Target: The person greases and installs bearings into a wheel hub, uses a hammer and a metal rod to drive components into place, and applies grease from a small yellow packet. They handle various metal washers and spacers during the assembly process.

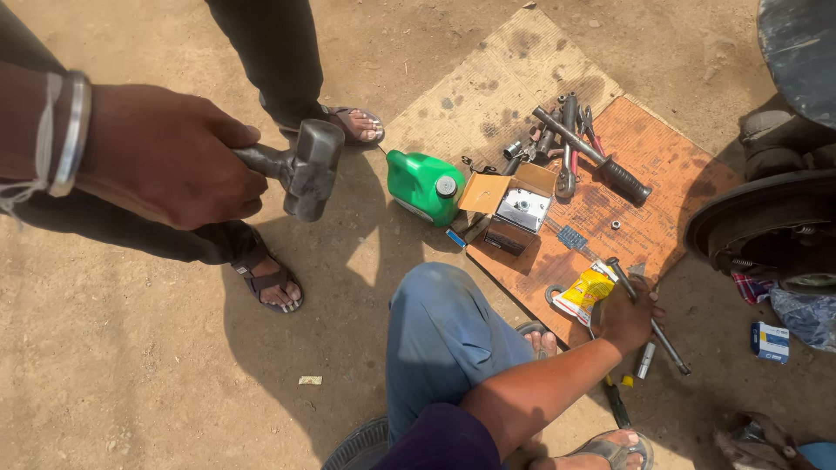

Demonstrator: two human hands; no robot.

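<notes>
Gripping the short handle of a heavy steel hammer (306,170), the left hand (165,157) is held up close to the camera at the left, its fingers clamped tight round the grip, with a metal bangle and a pale thread on the wrist. The hammer's head hangs in the air above the dirt ground (131,365), well apart from the tools. The right hand (629,318) reaches out low on the right, its fingers closed on a long metal rod (666,341) that lies slanted across the near edge of an orange board (670,157). Just beside that hand lies a yellow packet (585,294). Farther up the board sit an open cardboard box (514,207) with a metal part inside, a black-handled bar (601,161) and a heap of spanners and pliers (564,130). A green plastic jug (424,184) lies next to the box, at the edge of a stained cardboard sheet (496,83). A wheel hub (766,231) shows at the right edge. Another person's sandalled feet (274,287) stand on the dirt beneath the hammer.
</notes>
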